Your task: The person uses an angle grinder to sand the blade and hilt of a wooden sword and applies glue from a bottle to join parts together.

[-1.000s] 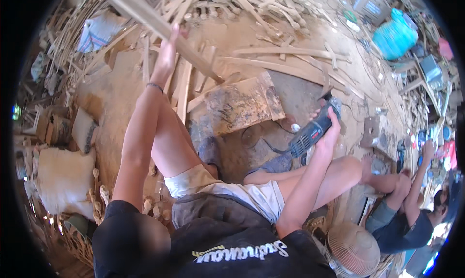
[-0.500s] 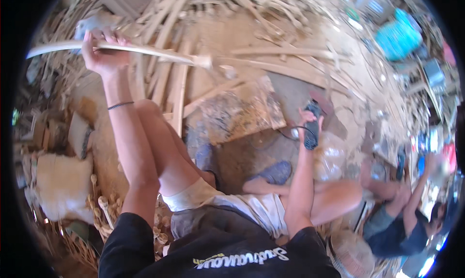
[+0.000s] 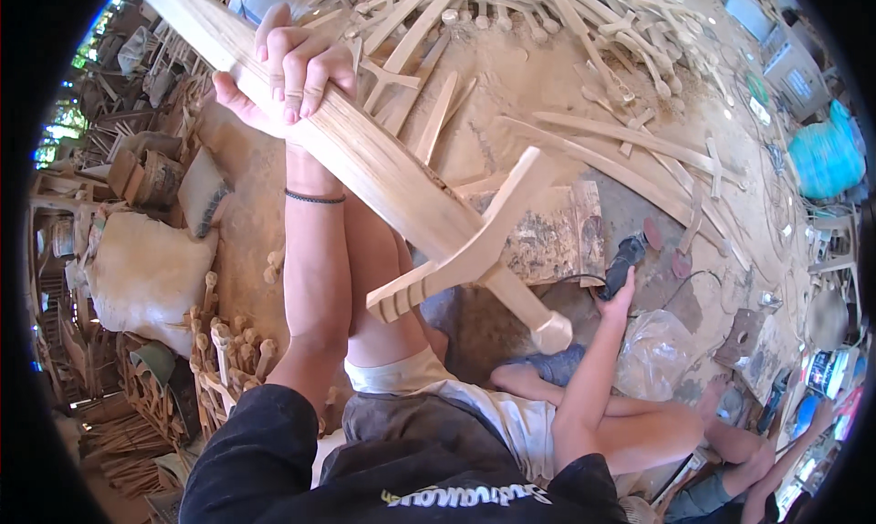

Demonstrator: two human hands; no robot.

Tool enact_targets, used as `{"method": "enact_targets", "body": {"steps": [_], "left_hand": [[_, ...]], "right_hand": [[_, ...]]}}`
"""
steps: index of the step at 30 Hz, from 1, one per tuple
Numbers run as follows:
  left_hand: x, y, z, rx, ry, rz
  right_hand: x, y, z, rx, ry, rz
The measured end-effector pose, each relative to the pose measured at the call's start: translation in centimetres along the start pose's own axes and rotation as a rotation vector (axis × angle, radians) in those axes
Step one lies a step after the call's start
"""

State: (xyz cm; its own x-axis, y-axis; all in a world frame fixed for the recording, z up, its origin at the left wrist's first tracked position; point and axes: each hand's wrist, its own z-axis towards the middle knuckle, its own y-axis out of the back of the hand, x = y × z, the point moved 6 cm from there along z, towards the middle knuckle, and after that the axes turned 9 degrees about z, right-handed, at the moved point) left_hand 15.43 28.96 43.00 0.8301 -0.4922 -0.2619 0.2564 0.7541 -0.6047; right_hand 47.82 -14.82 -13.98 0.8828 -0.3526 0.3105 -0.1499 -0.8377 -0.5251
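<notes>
My left hand (image 3: 306,72) is closed around the blade of a pale wooden sword (image 3: 392,177), raised at the upper left. The sword slants down to the right. Its curved crossguard and round-ended pommel hang in front of my knees, and the broad face of the blade shows. Lower right, my right hand (image 3: 618,294) grips a dark angle grinder (image 3: 626,259) by its body. A reddish sanding disc (image 3: 651,234) sits at the grinder's far end, apart from the sword. My right fingers are partly hidden behind the tool.
A stained wooden block (image 3: 570,232) lies before my feet, partly behind the sword. Several wooden swords (image 3: 630,164) are strewn beyond it. A clear plastic bag (image 3: 652,351) rests near my right forearm. Carved handles (image 3: 224,342) stand at left. Another person's leg (image 3: 739,446) shows at lower right.
The sword has turned from edge-on to broad face, its hilt swinging down and nearer to me. My left hand has shifted right; the grinder in my right hand is slightly lower and further right.
</notes>
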Motion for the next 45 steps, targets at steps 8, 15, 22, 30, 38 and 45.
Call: {"method": "enact_targets", "body": {"steps": [8,15,22,30,38,45], "left_hand": [[1.4,-2.5,0.0,0.053,0.025,-0.514],[3.0,-5.0,-0.8,0.082,-0.082,-0.573],[2.1,-4.9,-2.1,0.092,-0.093,-0.628],[7.7,-3.0,-3.6,-0.356,0.215,-0.022],[1.6,-8.9,-13.8,-0.556,0.427,1.498],[15.8,-24.6,-20.8,-0.171,0.596,0.167]], "right_hand": [[-0.6,-0.1,-0.2,-0.131,0.147,-0.452],[0.8,1.7,-3.6,-0.269,0.191,-0.828],[-2.6,-12.7,-22.4,0.222,0.364,-0.983],[-15.5,-18.3,-47.2,0.984,-0.220,-0.939],[-13.5,-13.8,-46.8,0.493,0.291,-1.124],[-13.0,-12.2,-45.7,0.459,0.212,-0.926]]}}
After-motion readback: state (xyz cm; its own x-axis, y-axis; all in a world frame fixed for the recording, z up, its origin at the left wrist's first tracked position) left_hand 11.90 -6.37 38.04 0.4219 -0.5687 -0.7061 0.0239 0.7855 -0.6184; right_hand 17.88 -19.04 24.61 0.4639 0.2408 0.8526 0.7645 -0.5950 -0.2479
